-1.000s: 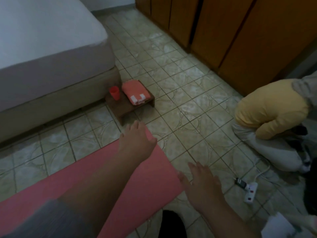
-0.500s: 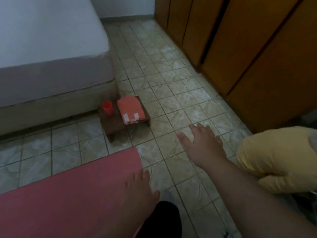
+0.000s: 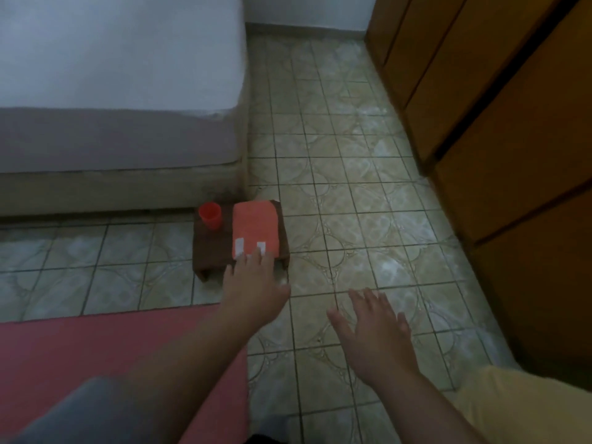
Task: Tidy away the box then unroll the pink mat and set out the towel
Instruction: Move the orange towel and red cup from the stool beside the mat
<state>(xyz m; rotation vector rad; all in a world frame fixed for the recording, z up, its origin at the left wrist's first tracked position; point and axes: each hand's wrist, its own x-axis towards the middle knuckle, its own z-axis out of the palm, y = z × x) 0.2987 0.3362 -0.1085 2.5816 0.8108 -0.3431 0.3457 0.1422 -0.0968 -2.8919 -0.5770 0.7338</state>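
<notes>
Tiled floor (image 3: 352, 200) runs between a grey bed (image 3: 118, 91) and wooden wardrobe doors (image 3: 512, 139). One low dark wooden table (image 3: 211, 248) carries one red plastic cup (image 3: 209, 215), contents unseen, and one folded orange towel (image 3: 254, 227). Left hand (image 3: 253, 283), fingers straight, touches the towel's near edge. Right hand (image 3: 374, 328) hovers spread. One pink mat (image 3: 80, 354) lies unrolled.

The folded orange cloth towel (image 3: 254, 226) at centre frame looks soft and nappy, lying on a small dark matt wooden stool (image 3: 211, 248) beside a smooth red plastic cup (image 3: 210, 215). The flat pink mat (image 3: 96, 344) at lower left looks matt, the patterned floor tiles (image 3: 352, 193) faintly glossy, and the brown wooden cupboard doors (image 3: 499, 123) at right smooth
</notes>
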